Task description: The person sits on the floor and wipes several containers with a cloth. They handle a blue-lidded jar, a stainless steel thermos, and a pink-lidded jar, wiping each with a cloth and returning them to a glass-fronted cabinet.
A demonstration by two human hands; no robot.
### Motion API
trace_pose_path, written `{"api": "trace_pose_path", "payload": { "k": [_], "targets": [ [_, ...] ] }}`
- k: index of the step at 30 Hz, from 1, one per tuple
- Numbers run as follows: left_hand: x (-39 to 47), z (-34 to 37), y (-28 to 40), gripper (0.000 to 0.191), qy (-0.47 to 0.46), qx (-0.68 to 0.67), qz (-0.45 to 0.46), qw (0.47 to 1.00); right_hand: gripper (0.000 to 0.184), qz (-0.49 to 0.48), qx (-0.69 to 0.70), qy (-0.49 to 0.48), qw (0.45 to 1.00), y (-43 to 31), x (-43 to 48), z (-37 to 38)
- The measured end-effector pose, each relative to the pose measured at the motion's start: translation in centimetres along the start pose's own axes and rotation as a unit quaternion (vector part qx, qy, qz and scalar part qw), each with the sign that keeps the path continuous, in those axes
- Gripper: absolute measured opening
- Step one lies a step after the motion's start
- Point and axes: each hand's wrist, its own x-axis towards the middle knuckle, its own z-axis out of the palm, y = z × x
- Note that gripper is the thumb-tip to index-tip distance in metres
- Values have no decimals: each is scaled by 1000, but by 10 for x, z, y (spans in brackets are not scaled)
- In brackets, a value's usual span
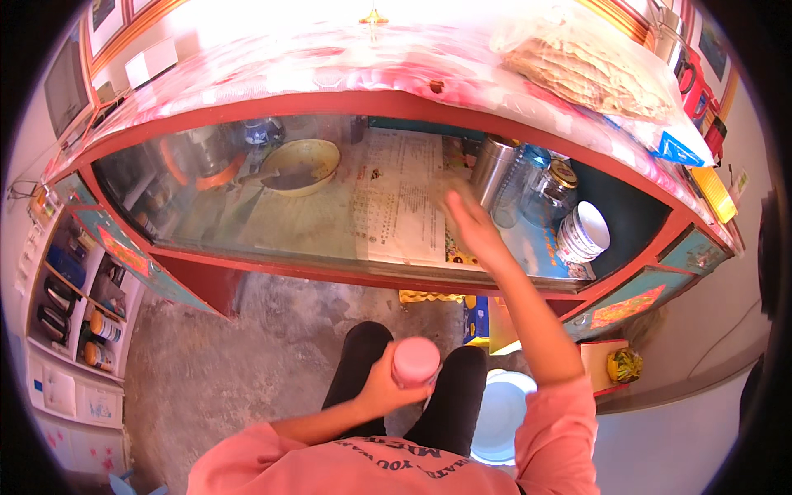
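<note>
My left hand is closed around a container with a pink lid, held above my knees. My right hand reaches into the cabinet's open side, its fingertips blurred; I cannot tell whether it touches or holds anything. Just right of it are a stainless steel canister, a clear glass bottle and a glass jar with a gold lid. Stacked patterned bowls lean farther right. On the left, behind sliding glass, sits a yellow bowl with a utensil in it.
The red wooden cabinet has newspaper lining its shelf. On top lies a plastic bag of flatbreads. Beneath stand a blue-and-yellow box and a light blue basin. A shelf unit with bottles stands at the left.
</note>
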Motion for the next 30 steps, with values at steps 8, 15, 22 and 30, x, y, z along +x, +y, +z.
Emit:
{"api": "trace_pose_path", "payload": {
  "k": [8,15,22,30],
  "targets": [
    [-19,-42,-11,83,-35,6,-91,995,66,-34,-311,-1,950,99,212,62],
    [-1,-69,-14,80,-28,3,-118,993,60,-58,-428,-165,887,115,146,80],
    [13,-45,-28,80,-98,-29,-98,990,63,-73,-446,-279,848,40,22,36],
    [16,-40,-22,82,-122,-36,-91,988,57,-80,-404,83,908,131,175,33]
  ]
}}
